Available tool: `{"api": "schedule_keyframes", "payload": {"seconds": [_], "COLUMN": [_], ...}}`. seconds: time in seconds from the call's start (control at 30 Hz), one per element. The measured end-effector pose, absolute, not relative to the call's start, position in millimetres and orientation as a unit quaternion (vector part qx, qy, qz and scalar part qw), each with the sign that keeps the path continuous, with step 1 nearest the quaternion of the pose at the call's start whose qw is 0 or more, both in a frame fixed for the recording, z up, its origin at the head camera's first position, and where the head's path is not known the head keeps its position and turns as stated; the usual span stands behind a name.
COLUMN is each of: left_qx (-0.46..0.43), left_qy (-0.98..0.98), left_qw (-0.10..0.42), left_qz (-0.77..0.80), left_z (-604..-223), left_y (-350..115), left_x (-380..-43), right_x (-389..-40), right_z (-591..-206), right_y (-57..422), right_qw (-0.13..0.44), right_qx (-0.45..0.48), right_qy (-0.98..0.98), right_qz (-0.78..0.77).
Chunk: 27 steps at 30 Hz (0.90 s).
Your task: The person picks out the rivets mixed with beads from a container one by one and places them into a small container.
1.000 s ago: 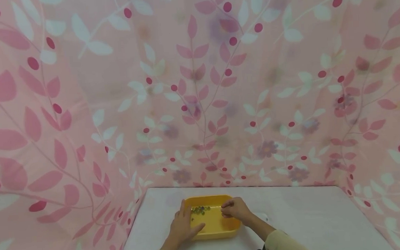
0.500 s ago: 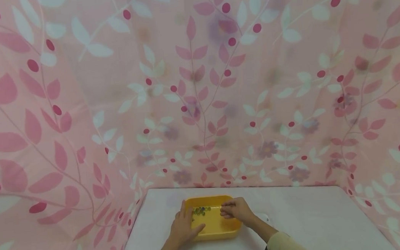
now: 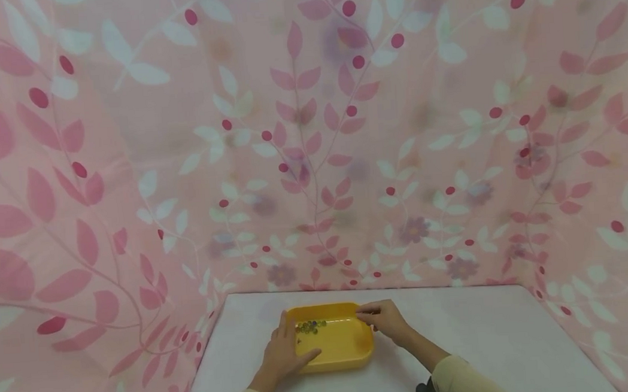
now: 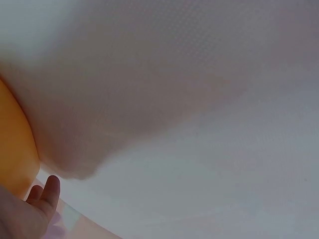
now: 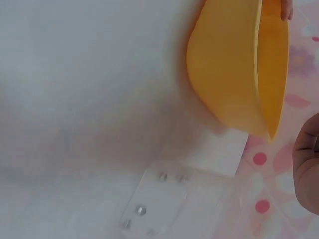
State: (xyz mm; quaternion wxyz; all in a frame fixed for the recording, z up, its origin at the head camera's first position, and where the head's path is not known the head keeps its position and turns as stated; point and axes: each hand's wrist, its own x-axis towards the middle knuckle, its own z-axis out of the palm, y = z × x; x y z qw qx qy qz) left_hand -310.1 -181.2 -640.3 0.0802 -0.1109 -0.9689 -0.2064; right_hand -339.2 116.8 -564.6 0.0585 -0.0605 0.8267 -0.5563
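Note:
A shallow yellow plastic tray stands on the white table, with a cluster of small glassy marbles at its far left. My left hand rests on the tray's left side, fingers and thumb spread. My right hand hovers by the tray's far right corner, fingers bent and tips close together; whether something small is between them is hidden. In the right wrist view, the right hand shows at the edge, above a clear plastic container with several round glassy pieces in it.
The white tabletop extends to the right of the tray. Pink leaf-patterned cloth encloses the back and sides. A black object shows near my right sleeve.
My right hand has moved right and away from me, from over the tray's inside to its far right corner. My left hand stays at the left rim. The view has shifted slightly.

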Motion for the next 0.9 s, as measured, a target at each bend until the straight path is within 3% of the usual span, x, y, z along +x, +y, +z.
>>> {"api": "schedule_keyframes", "payload": {"seconds": [0.57, 0.9], "left_qx": [-0.105, -0.098], "left_qy": [-0.971, -0.967], "left_qw": [0.049, 0.029], "left_qz": [-0.211, -0.232], "left_z": [-640, -641], "left_y": [-182, -181], "left_x": [-312, -312], "right_x": [-326, -320], "right_z": [-568, -583], "right_y": [193, 220], "right_qw": [0.017, 0.014], "right_qx": [0.015, -0.016], "right_qy": [0.846, 0.83], "right_qz": [-0.533, -0.557]}}
